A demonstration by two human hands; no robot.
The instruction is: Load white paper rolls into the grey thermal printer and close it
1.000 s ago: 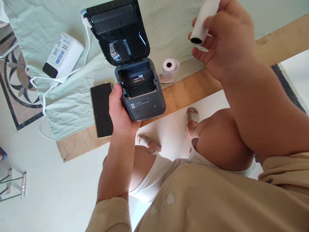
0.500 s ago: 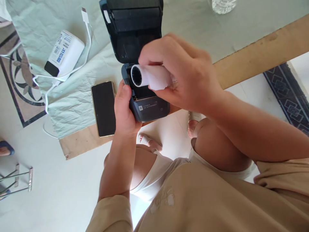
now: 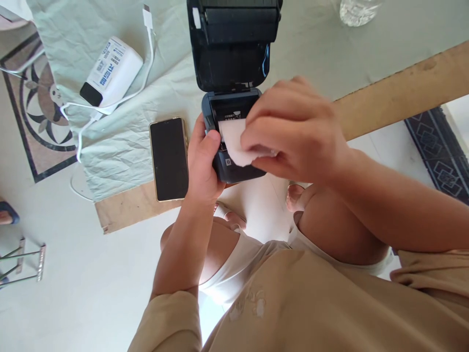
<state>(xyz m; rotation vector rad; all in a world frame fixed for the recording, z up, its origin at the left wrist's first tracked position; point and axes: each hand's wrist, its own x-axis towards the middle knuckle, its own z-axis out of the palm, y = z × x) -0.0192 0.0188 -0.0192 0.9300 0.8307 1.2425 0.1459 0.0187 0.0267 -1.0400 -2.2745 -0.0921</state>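
You're at the loading step: your left hand clamps the left side of the small dark printer, thumb hooked over its front edge, holding the body steady at the table's near edge. The printer's lid stands flung open behind the bay, well clear. Your right hand pinches the white paper roll between fingers and thumb, holding it right over the printer's open bay, loose paper draping across the front panel (the roll's core is hidden under your fingers, so I can't tell how deep it sits). By my read, the roll isn't seated yet. The next move calls for lowering it squarely into the bay, keeping the loose end fed out toward the front of the printer, and only then letting go. To the printer's left lies a black phone, touching nothing, and farther left a white power bank with its cable trailing over the cloth.
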